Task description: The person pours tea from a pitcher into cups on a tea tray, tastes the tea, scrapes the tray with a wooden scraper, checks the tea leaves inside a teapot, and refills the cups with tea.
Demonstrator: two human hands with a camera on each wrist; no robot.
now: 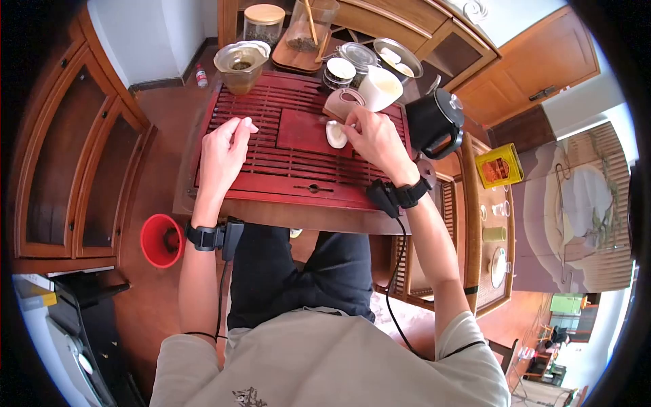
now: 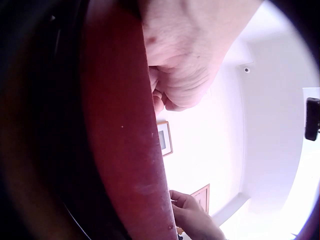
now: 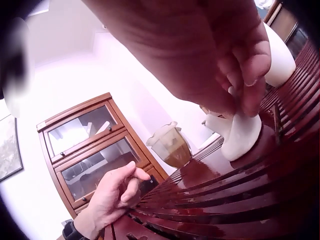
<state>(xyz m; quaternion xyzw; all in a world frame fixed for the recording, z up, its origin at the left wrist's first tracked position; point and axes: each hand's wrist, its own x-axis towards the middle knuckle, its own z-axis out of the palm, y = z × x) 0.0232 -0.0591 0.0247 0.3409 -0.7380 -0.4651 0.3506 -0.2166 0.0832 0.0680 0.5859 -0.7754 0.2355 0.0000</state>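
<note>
Grey short-sleeved shirt point(image 1: 325, 359). Red slatted tray point(image 1: 264, 190). Left hand point(image 1: 225, 150): loosely curled, holding nothing. Right hand point(image 1: 380, 139): pinching small white curved piece point(image 1: 336, 136) at the tray's plain panel. Black kettle point(image 1: 434, 122), right. White pitcher point(image 1: 381, 92). Glass vessel point(image 1: 239, 78) of brownish liquid, left. Wooden-lidded glass jar point(image 1: 263, 32), behind.

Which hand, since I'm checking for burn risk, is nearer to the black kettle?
Right. The right hand, pinching a small white piece, is left of the kettle, over the right half of the tray; the left hand is farther off, at its left side.
</note>
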